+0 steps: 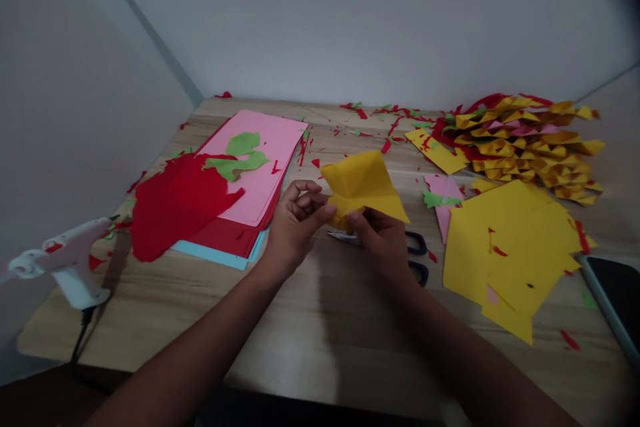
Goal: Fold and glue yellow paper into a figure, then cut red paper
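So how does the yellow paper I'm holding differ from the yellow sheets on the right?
The held paper is creased and bent, while the yellow sheets look mostly flat. The held paper is raised; the yellow sheets overlap on the table, with red scraps on top. Both are yellow.

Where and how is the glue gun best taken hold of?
By its handle, probably, coming from the person's side: the handle juts toward them from the body, looking slim enough to wrap. Fingers are best kept above the cord, which leaves the handle's foot.
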`<state>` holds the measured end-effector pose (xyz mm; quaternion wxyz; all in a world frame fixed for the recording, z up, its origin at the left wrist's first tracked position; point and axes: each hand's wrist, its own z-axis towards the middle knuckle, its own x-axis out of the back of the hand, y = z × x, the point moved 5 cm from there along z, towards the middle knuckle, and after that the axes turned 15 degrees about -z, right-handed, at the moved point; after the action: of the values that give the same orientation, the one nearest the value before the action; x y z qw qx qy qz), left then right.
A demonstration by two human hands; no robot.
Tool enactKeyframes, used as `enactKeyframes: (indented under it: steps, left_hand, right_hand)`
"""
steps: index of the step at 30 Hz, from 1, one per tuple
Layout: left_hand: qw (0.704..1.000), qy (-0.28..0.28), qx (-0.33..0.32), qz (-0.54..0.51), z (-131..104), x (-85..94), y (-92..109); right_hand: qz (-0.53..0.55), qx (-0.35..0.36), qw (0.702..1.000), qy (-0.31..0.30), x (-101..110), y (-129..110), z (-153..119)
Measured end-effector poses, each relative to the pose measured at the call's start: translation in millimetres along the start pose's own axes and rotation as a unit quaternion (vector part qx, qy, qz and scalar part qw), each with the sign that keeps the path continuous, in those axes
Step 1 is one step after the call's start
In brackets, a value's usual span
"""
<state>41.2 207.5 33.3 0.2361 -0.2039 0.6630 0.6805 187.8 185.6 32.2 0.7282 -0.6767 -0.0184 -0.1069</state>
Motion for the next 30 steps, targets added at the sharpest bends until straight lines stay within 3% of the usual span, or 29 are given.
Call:
enactKeyframes:
  steps: [6, 12, 16, 23, 30]
  left_hand:
    - [0.998, -0.044, 0.032, 0.013, -3, -4.8, -7]
    - [0.999, -0.03, 0.0, 0.029, 0, -0.1, -9]
    - [1.0, 0.002, -0.016, 0.014, 2, 4.0, -8]
    - [0.999, 0.007, 0.011, -0.029, 1, 4.2, -12]
    - [0.997, -0.015, 0.043, -0.057, 0, -0.2, -14]
  right_hand:
    - [0.011, 0.01, 1.0, 0.001, 3, 3, 1]
    - [0.009, 0.007, 0.999, -0.037, 0, 4, 3]
    - [0.056, -0.003, 0.998, -0.015, -1, 6, 4]
    - [0.084, -0.023, 0.996, -0.003, -1, 12, 4]
    - [0.053, -0.039, 0.997, -0.046, -5, 14, 6]
